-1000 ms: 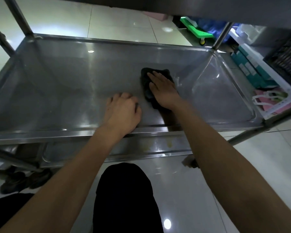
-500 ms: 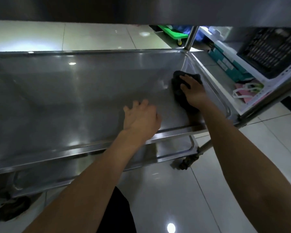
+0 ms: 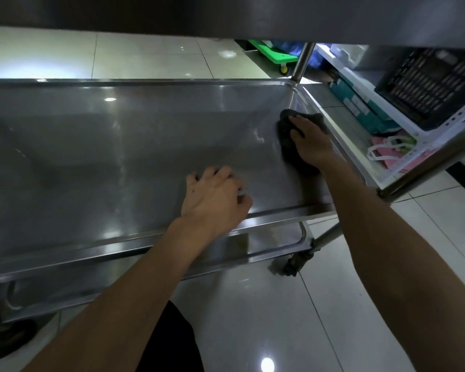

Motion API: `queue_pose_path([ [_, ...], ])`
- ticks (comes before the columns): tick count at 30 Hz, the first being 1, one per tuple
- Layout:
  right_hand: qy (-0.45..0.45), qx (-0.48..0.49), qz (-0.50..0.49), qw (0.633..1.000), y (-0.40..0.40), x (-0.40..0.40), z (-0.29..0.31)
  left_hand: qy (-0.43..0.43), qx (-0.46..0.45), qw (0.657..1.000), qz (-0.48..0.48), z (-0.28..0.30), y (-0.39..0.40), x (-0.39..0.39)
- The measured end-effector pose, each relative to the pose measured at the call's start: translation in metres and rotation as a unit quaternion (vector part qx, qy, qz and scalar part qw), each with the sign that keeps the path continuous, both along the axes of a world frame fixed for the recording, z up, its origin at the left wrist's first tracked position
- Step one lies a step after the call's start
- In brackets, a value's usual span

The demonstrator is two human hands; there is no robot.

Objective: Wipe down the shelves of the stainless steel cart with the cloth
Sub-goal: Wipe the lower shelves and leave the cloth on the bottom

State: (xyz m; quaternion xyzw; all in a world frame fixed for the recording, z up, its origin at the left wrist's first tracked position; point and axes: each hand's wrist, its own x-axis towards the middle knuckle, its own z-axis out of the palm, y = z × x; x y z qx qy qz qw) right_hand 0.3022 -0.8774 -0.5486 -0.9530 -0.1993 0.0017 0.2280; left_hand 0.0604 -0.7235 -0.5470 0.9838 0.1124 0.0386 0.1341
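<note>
The middle shelf (image 3: 134, 157) of the stainless steel cart fills the view, a shallow tray with raised rims. My right hand (image 3: 310, 142) presses a dark cloth (image 3: 286, 142) flat on the shelf near its far right corner, fingers stretched over it. My left hand (image 3: 215, 198) rests on the shelf just inside the front rim, fingers bent and spread, with nothing in it. The upper shelf's underside (image 3: 226, 14) hangs dark across the top. A lower shelf (image 3: 253, 248) shows beneath the front rim.
A cart post (image 3: 302, 60) rises at the far right corner and a caster (image 3: 295, 261) stands on the glossy tiled floor. To the right, a white rack (image 3: 403, 146) holds a black crate (image 3: 427, 87), boxes and pink bags. A green dolly (image 3: 273, 55) sits behind.
My right hand has slid the cloth from the shelf's middle rightward into the far right corner. My left hand shifted right along the front rim, and the view swung right.
</note>
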Motion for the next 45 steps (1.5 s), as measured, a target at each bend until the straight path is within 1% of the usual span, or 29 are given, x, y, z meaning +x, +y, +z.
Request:
queue_pose_path([
  [4,0.001,-0.002,0.097,0.995,0.057,-0.030,-0.004,0.016,-0.004,1.000,-0.026,0.004,0.006,-0.002],
  [6,0.002,-0.007,0.136,0.991,0.086,-0.045,-0.006,0.028,-0.007,0.998,-0.057,0.005,0.015,-0.006],
  [7,0.005,-0.009,0.149,0.989,0.098,-0.052,-0.005,0.026,-0.016,0.997,-0.073,0.005,0.021,-0.011],
  [9,0.011,-0.014,0.164,0.986,0.116,-0.064,-0.006,-0.019,-0.038,0.995,-0.085,0.005,0.040,-0.032],
  [11,0.012,-0.018,0.181,0.983,0.131,-0.074,-0.005,-0.061,-0.028,0.996,-0.064,0.004,0.063,-0.061],
  [12,0.014,-0.018,0.192,0.981,0.140,-0.081,-0.006,-0.067,-0.009,0.996,-0.051,0.003,0.075,-0.076],
  [14,0.018,-0.015,0.215,0.976,0.158,-0.096,-0.007,-0.064,0.025,0.997,-0.020,-0.001,0.096,-0.108],
  [17,0.018,-0.014,0.247,0.969,0.184,-0.124,-0.007,-0.065,0.029,0.997,0.022,-0.005,0.120,-0.147],
  [19,0.020,-0.017,0.259,0.965,0.194,-0.142,-0.005,-0.055,0.020,0.998,0.032,-0.004,0.127,-0.164],
  [21,0.024,-0.021,0.268,0.963,0.199,-0.160,-0.003,-0.050,0.029,0.998,0.020,-0.002,0.129,-0.176],
  [25,0.019,-0.041,0.294,0.955,0.190,-0.198,-0.003,-0.043,0.030,0.999,0.005,-0.004,0.125,-0.188],
  [29,-0.012,-0.005,0.311,0.950,0.153,-0.240,-0.009,-0.031,0.032,0.999,0.016,-0.003,0.120,-0.190],
  [33,-0.007,0.006,0.285,0.959,0.111,-0.273,-0.006,-0.039,0.028,0.998,0.035,-0.004,0.115,-0.186],
  [36,-0.001,-0.024,0.253,0.967,0.089,-0.283,0.001,-0.043,0.026,0.998,0.041,-0.003,0.112,-0.183],
  [38,-0.014,-0.053,0.241,0.969,0.080,-0.284,0.001,-0.039,0.020,0.998,0.044,-0.002,0.110,-0.178],
  [42,-0.013,-0.072,0.219,0.973,0.073,-0.282,-0.001,-0.033,0.007,0.998,0.047,-0.001,0.107,-0.162],
  [45,-0.051,-0.073,0.211,0.973,0.067,-0.281,-0.004,-0.028,-0.008,0.998,0.046,-0.002,0.107,-0.150],
])
